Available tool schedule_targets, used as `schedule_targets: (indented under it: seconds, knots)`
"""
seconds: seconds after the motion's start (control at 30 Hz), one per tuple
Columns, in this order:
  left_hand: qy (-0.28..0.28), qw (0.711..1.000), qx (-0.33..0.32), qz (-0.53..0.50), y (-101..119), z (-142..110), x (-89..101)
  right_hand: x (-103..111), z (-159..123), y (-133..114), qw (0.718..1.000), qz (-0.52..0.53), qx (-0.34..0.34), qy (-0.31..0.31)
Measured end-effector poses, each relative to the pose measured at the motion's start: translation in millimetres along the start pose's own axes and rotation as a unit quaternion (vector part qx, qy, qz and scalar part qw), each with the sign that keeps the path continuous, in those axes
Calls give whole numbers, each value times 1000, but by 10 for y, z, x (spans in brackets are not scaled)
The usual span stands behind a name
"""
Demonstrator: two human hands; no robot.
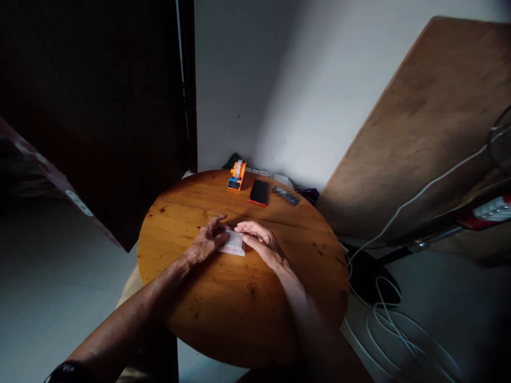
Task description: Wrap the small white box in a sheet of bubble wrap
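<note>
A small, flat white packet (232,242), which looks wrapped in bubble wrap or thin foam, lies near the middle of the round wooden table (251,298). My left hand (208,238) holds its left side, with the thumb on top and the index finger stretched out beyond it. At its right side is my right hand (261,240), with the thumb at the near right edge and the fingers curved along the far corner. Both hands hold the packet between them, low over the tabletop. What is inside the wrapping is hidden.
Toward the back of the table stand an orange tape dispenser (237,175), a phone with a red edge (259,192) and a blurred dark object (286,195). A white wall is behind. At right are a leaning wooden board (423,106) and loose white cable (393,324) on the floor.
</note>
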State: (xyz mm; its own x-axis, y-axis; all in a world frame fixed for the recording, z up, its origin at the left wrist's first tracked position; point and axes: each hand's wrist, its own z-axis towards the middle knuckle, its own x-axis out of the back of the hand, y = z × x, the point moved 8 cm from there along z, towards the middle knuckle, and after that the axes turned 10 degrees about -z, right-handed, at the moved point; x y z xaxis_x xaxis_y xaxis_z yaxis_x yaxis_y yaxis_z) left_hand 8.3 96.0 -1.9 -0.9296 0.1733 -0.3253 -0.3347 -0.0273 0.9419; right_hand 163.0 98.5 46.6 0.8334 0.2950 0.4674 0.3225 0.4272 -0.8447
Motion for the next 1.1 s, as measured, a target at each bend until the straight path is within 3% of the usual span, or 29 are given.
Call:
schedule_targets:
  seconds: [0.13,0.27,0.57,0.7,0.9,1.1]
  knots:
    - [13,1000,1,-12,-25,9,24,115,-14,24,997,45,-18,54]
    - [60,997,-5,-39,1,-3,107,290,-19,56,992,43,-15,116]
    - [145,987,-35,-56,46,7,305,4,-10,2,996,-75,19,-54]
    - [119,993,-15,-20,24,-1,253,-3,-5,-41,993,-104,27,-47]
    - [27,1000,9,7,25,-50,43,-8,8,-39,988,-143,58,10]
    - [8,999,3,31,42,-44,8,-2,-46,-202,956,-215,139,141]
